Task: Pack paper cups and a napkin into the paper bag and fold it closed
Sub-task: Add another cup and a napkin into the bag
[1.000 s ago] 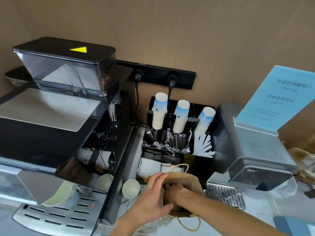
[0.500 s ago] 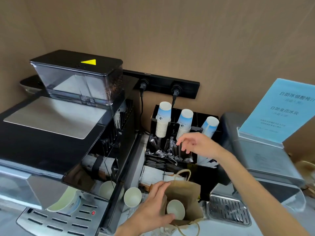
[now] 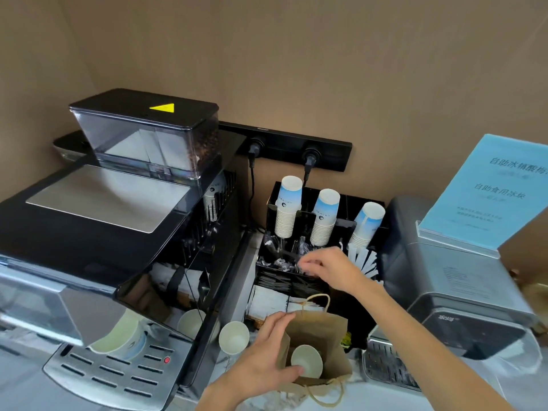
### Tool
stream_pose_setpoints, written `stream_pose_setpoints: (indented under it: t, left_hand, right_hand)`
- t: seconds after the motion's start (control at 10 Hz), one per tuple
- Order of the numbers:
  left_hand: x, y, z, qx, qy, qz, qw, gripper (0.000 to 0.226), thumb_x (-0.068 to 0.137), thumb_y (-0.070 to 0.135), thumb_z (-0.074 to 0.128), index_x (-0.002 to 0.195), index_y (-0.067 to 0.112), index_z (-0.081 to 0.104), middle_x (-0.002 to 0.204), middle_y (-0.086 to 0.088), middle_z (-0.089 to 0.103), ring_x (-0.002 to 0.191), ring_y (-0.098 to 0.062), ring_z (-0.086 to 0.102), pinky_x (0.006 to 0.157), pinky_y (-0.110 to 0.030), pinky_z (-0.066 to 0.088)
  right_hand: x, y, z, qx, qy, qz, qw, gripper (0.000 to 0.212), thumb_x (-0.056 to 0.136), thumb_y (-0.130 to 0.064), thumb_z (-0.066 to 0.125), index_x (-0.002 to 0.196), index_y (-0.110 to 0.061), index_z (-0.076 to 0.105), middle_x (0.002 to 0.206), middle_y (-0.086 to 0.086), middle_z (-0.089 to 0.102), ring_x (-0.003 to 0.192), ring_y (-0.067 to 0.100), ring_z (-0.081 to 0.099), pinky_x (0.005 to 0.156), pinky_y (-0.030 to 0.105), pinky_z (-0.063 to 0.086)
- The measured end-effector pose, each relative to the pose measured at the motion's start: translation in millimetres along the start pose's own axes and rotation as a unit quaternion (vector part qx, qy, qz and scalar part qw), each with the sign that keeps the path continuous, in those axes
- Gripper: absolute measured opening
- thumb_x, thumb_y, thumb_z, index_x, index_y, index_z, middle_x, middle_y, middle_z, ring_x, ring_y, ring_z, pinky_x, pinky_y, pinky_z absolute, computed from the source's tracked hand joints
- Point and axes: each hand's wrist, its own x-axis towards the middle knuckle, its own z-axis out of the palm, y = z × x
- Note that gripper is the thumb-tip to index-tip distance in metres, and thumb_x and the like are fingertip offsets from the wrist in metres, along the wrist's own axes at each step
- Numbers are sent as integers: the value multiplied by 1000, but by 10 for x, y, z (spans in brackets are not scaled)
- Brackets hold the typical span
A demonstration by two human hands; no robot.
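Paper bag (image 3: 318,333) stands open at the front edge of the counter (image 3: 415,398), mouth up, between the coffee machine (image 3: 98,232) and the grey appliance (image 3: 462,292). One paper cup (image 3: 307,361) sits inside it, mouth up

Left hand (image 3: 267,357) wraps the bag's left wall, thumb hooked over the rim near the cup, fingers (image 3: 278,321) along the outside; likely there to keep the mouth spread and the light bag from tipping while the other hand is away

Right hand (image 3: 329,269) reaches over the bag to the black organiser (image 3: 350,225) at the back, fingertips curled together above the wrapped sachets; motion blur, so cannot tell whether anything is pinched yet

Second loose cup (image 3: 234,338) stands upright on the counter just left of the bag, touching nothing, within easy reach for packing. Three inverted cup stacks (image 3: 324,218) stand in the organiser's rear slots, white packets (image 3: 363,261) to their right

Judgement: one cup packed, napkin not in the bag, fold still to come
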Motion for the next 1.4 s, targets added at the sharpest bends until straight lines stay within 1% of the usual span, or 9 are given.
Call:
stream_pose_setpoints:
  t: [0.2,0.3,0.4,0.5,0.6,0.8,1.0,1.1,1.4]
  left_hand:
    - [-6,-22,4,-7,4,3,1000,89,74,57,68,142,59,12,143,42,3,129,-10,39,113,-35,39]
    - [-10,-32,16,-18,11,5,1000,89,74,56,69,143,59,12,144,42,4,134,-7,34,114,-34,37]
    - [-5,-35,25,-12,11,8,1000,89,75,56,68,144,56,12,141,45,1,127,-7,37,109,-32,42]
    - [4,-33,45,-13,6,11,1000,89,75,55,67,144,55,11,144,37,6,127,-10,38,111,-34,41]
    - [-2,-33,54,-13,10,22,1000,88,77,53,65,147,50,12,144,31,10,118,-8,37,112,-34,40]
    - [15,-36,61,-31,13,49,998,86,80,48,68,143,51,10,142,34,8,116,3,35,100,-11,33]
    - [-13,-66,49,-48,2,57,997,84,79,62,69,140,58,11,144,38,1,129,22,18,99,-3,31]
    - [-24,-86,69,-47,9,63,997,87,74,71,68,140,61,12,145,40,4,135,8,25,108,-22,35]
    - [-6,-98,38,-41,-8,82,996,92,67,78,68,136,69,7,147,37,4,136,-9,31,109,-35,41]
  right_hand:
    - [-613,-614,-905,156,110,-10,982,23,96,-31,52,95,-30,75,67,2,72,60,21,66,74,28,58]
    - [-1129,-1003,-1423,173,153,-84,970,24,95,-33,52,87,-37,74,67,-6,71,46,4,58,54,14,52]
    - [-1459,-1249,-1659,120,63,-109,985,23,92,-45,54,85,-36,73,65,-10,69,44,3,58,50,10,47]
    - [-1393,-1227,-1322,-52,-110,-101,987,21,97,-23,53,89,-26,73,71,-14,62,60,-10,53,63,-1,39]
    - [-1211,-1103,-699,-116,-241,-47,963,22,95,-7,49,94,-9,70,86,2,69,71,1,51,74,10,44]
    - [-808,-782,252,-30,-393,107,913,24,95,-7,46,94,-2,70,89,20,76,67,16,65,70,26,55]
    - [-619,-615,727,-84,-475,151,863,28,88,-10,61,114,-2,67,110,17,69,94,27,61,83,37,52]
    - [-625,-665,894,-165,-419,154,880,42,93,-16,54,133,-5,52,139,21,52,128,40,48,106,52,39]
    - [-818,-998,651,-149,-324,113,927,44,103,-8,37,146,0,35,155,17,34,144,29,30,117,36,19]
